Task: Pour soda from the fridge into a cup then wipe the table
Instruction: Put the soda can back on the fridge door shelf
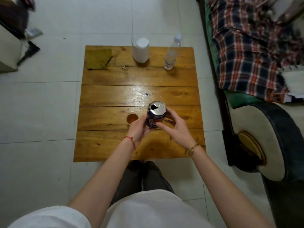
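Note:
An opened blue soda can point(156, 115) is held upright above the wooden table point(115, 96), its mouth hole showing. My left hand point(139, 129) grips its lower left side. My right hand point(171, 124) curls around its right side. Just left of the can stands a small cup point(132, 118) with orange-brown liquid in it. A greenish-brown cloth point(99, 59) lies flat on the table's far left corner. Wet drops glisten on the boards point(141, 94) just beyond the can.
A white paper roll point(140, 50) and a clear plastic bottle point(171, 54) stand at the table's far edge. A bed with a plaid blanket point(250, 55) and a round stool point(258, 140) are at the right. White tile floor surrounds the table.

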{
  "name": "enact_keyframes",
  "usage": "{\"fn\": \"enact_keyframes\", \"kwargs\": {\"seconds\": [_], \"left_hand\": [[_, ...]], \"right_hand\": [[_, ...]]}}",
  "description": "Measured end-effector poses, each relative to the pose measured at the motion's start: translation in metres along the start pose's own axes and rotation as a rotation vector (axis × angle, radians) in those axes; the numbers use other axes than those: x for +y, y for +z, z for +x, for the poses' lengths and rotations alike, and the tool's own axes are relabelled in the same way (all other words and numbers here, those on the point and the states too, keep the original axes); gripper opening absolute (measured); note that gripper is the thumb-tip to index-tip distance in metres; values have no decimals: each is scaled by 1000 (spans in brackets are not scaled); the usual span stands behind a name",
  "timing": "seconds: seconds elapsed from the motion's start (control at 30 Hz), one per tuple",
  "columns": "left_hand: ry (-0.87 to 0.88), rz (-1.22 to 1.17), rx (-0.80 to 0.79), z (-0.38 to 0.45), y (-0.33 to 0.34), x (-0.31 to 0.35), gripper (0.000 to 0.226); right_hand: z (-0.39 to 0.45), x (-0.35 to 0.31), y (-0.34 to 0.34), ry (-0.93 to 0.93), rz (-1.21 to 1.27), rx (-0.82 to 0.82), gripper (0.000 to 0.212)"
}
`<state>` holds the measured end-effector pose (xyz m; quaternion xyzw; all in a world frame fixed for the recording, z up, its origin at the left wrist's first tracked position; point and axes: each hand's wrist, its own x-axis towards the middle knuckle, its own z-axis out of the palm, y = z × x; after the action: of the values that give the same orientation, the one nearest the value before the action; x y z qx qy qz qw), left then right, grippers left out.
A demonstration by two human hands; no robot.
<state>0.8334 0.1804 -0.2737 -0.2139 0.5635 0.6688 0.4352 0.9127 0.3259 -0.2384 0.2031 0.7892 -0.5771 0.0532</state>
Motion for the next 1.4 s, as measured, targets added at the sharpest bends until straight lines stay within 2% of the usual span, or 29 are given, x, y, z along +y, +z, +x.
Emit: {"fn": "enact_keyframes", "kwargs": {"seconds": [0.2,0.33,0.6,0.8,1.0,1.2,1.4], "left_hand": [[130,-12,36,-81,-16,26,37],[186,-70,91,-130,-38,36,29],[325,-269,283,-204,-115,40,29],[390,-469,411,-253,-203,21,38],[437,-625,550,-308,-311,-2,36],[478,-742,693,-366,-419,-15,35],[537,-836,803,-420,-496,-17,28]], "right_hand": [[-37,-65,5,-113,-49,-103,51],[-51,-105,19,-229,-136,-174,43],[-64,-176,91,-443,-211,-395,40],[-82,-215,184,-558,-258,-596,41],[-108,-247,308,-607,-253,-783,38],[-138,-284,432,-689,-242,-913,36],[-163,-322,528,-758,-230,-1019,35]]}}
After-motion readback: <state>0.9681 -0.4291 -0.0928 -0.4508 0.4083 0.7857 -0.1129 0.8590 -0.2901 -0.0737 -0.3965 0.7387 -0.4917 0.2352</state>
